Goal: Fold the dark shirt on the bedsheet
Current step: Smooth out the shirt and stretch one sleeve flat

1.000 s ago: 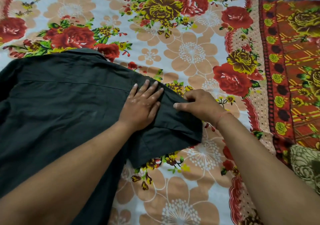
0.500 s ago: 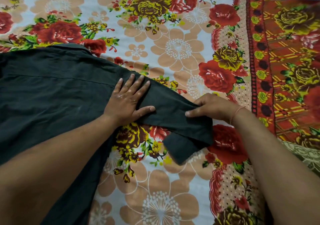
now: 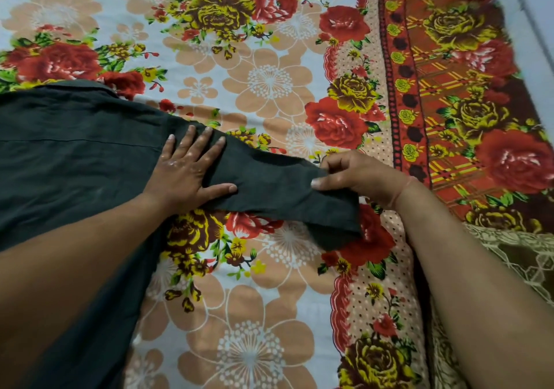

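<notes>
The dark shirt (image 3: 75, 163) lies spread over the left half of the flowered bedsheet (image 3: 269, 82), collar toward the far side. Its sleeve (image 3: 278, 190) stretches out to the right across the sheet. My left hand (image 3: 189, 169) lies flat with fingers spread on the shoulder where the sleeve begins. My right hand (image 3: 359, 175) pinches the upper edge of the sleeve near its cuff, thumb on top. The cuff end droops below my right hand. My left forearm hides part of the shirt body.
The bedsheet's red and brown border strip (image 3: 449, 88) runs along the right. A beige patterned cloth (image 3: 524, 256) lies at the right edge. A pale surface (image 3: 536, 28) shows beyond the sheet at the top right.
The sleeve, bunched beside the shirt a second ago, has been pulled out to the right by my right hand and now lies stretched. My left hand stayed pressed on the shoulder.
</notes>
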